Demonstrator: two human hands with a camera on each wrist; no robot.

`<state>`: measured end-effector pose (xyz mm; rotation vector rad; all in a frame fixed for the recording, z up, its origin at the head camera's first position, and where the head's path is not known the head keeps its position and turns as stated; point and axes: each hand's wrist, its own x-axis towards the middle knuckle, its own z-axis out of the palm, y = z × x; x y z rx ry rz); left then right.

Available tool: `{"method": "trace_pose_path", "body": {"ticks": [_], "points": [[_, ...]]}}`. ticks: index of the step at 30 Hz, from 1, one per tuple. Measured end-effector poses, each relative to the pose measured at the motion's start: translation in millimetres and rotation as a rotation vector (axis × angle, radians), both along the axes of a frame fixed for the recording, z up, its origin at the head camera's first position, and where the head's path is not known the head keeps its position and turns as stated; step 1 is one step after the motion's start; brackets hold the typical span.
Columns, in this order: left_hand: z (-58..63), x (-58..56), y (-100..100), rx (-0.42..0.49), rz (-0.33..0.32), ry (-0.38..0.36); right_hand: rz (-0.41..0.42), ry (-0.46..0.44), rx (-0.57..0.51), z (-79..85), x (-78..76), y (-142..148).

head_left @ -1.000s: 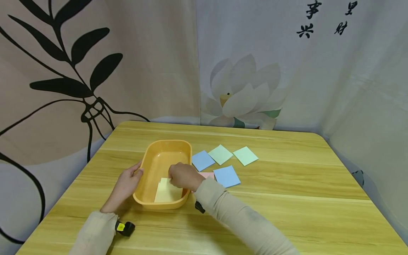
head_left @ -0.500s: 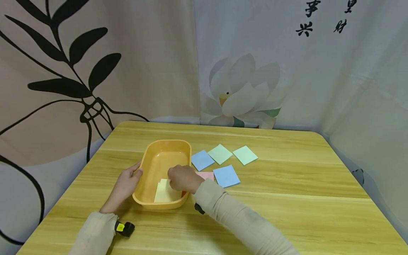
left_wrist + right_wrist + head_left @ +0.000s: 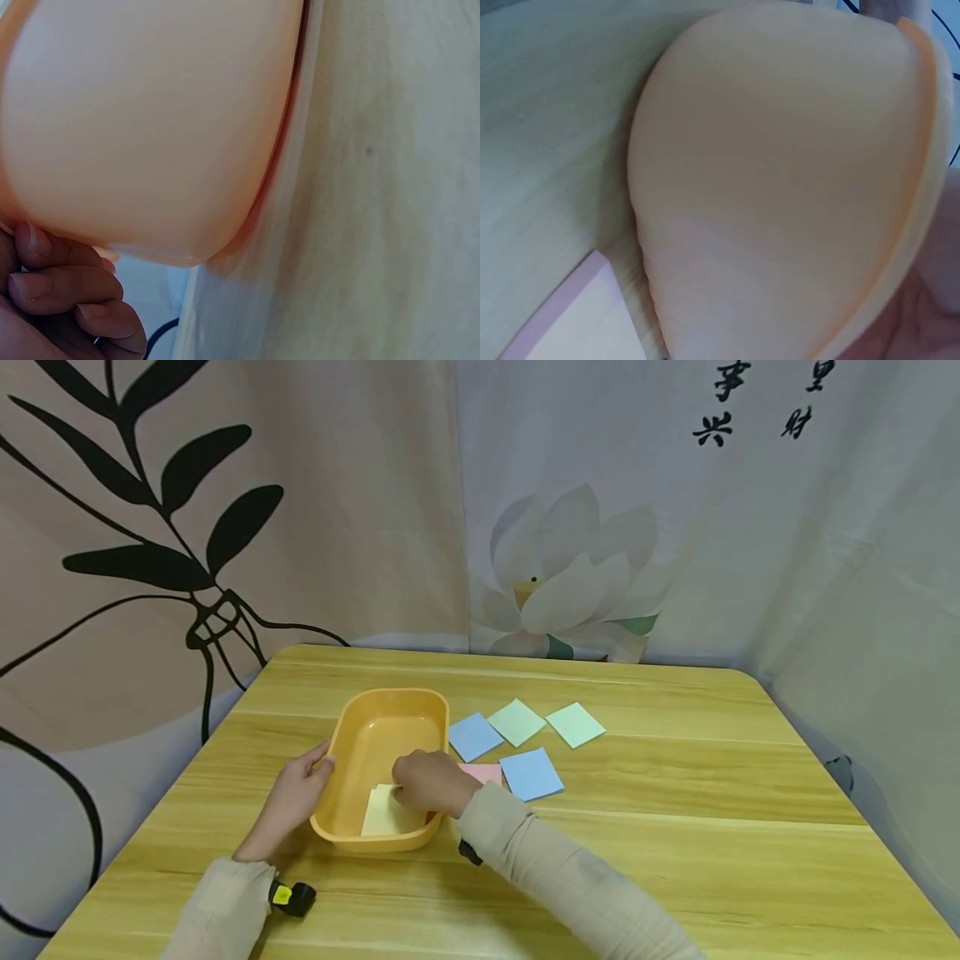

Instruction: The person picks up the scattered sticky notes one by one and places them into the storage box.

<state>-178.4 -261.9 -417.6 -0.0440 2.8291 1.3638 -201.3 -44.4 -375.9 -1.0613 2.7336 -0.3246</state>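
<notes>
An orange plastic tray [image 3: 390, 718] lies on the left half of the table. My left hand [image 3: 294, 793] grips its left rim, thumb at the edge; in the left wrist view curled fingers [image 3: 67, 289] sit beside the tray's outer wall [image 3: 150, 135]. My right hand [image 3: 433, 783] reaches over the right rim into the tray's near end. There it holds pale yellow sticky notes [image 3: 384, 817], its fingertips hidden behind the knuckles. The right wrist view is mostly the tray's outer side [image 3: 772, 165], with part of the right hand [image 3: 930, 307] at the lower right.
Right of the tray lie two blue sticky note pads, one near the rim [image 3: 474, 737] and one nearer me [image 3: 532, 774]. Two green pads, left [image 3: 516, 722] and right [image 3: 576, 725], lie farther back. A pink pad [image 3: 483, 773] is partly covered by the right arm.
The right hand and the yellow notes have shifted slightly toward the tray's near end. The left hand keeps its grip on the rim, and the other pads lie as before.
</notes>
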Motion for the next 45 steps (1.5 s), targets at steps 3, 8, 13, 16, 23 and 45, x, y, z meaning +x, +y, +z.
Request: {"method": "trace_pose_path", "body": {"ticks": [3,8,13,16,23,45], "points": [[-0.2,1.0,-1,0.002,-0.005,-0.005,0.001,-0.016,-0.034,-0.2,0.6,0],[0.0,2.2,-1,0.005,-0.018,-0.005,0.002,-0.015,-0.069,-0.1,1.9,0],[-0.4,1.7,-2,0.004,-0.021,0.001,0.027,0.028,-0.098,5.7,3.4,2],[-0.9,1.2,-2,0.001,-0.019,0.006,0.024,0.044,-0.124,11.0,4.4,5],[-1.3,0.1,-2,0.008,-0.014,0.002,0.016,0.027,-0.212,20.5,2.2,17],[-1.2,0.8,0,-0.002,-0.006,0.004,-0.186,-0.084,-0.333,10.3,-20.0,94]]}}
